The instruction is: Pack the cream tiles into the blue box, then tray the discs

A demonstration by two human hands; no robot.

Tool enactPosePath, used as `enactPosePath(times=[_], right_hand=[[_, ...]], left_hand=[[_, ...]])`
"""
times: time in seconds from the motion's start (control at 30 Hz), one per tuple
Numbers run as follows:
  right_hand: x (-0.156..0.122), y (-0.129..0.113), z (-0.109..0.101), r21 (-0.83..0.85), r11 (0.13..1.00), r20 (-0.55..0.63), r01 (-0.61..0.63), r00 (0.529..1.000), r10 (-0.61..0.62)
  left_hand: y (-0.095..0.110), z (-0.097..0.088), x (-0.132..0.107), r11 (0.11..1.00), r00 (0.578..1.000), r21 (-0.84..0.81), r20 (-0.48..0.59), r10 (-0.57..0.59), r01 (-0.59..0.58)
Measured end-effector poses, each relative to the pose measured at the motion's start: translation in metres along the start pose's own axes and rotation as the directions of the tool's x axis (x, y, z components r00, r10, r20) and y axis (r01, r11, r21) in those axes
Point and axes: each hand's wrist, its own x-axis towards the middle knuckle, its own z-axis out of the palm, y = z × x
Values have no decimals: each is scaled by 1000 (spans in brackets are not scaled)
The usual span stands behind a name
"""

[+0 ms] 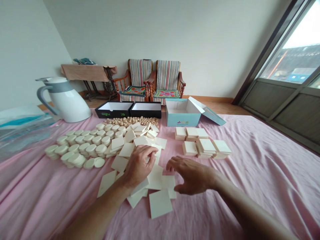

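Note:
My left hand point(141, 163) is over a loose pile of thin, pale square wooden tiles point(160, 203). Its fingers bend to the right, with a gap between them and the thumb where pale tile shows; the fingertips' contact with the tiles is unclear. To the right of the pile, my right hand point(192, 175) hovers over the pink cloth, palm down, thumb and fingers apart, holding nothing. Beyond it stand several neat stacks of square tiles point(206, 146). Left of the pile, round wooden discs point(83, 148) form rows of short stacks.
Many small wooden beads point(135, 121) lie in front of two black box trays point(147, 113). A light-blue box point(182, 118) and its tilted lid point(213, 115) sit back right. A white-and-grey jug point(71, 103) and clear plastic point(22, 130) are at left on the pink cloth point(262, 160).

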Motion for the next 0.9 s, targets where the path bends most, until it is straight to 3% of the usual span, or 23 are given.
enactPosePath(times=[0.1,0.23,0.37,0.5,0.67,0.77,0.9], right_hand=[[2,-12,11,-72,997,45,3,999,0],[3,-21,24,-156,987,12,-43,999,45],[0,-19,21,-169,985,-2,-36,999,36],[-5,6,-5,-143,987,-90,-68,994,55],[-11,55,-27,-266,885,-374,-381,887,270],[-12,72,-28,-289,848,-393,-445,862,319],[-13,70,-29,-279,857,-402,-433,863,306]], left_hand=[[0,0,0,1000,1000,-7,6,2,-2],[0,-1,0,1000,1000,-11,7,6,-6],[0,-1,-1,1000,1000,-17,6,3,-3],[-1,1,0,1000,1000,-25,2,0,0],[-2,1,-1,999,1000,-37,13,-2,2],[-2,1,-1,999,1000,-43,10,-5,5],[-1,1,0,999,1000,-37,6,-1,2]])
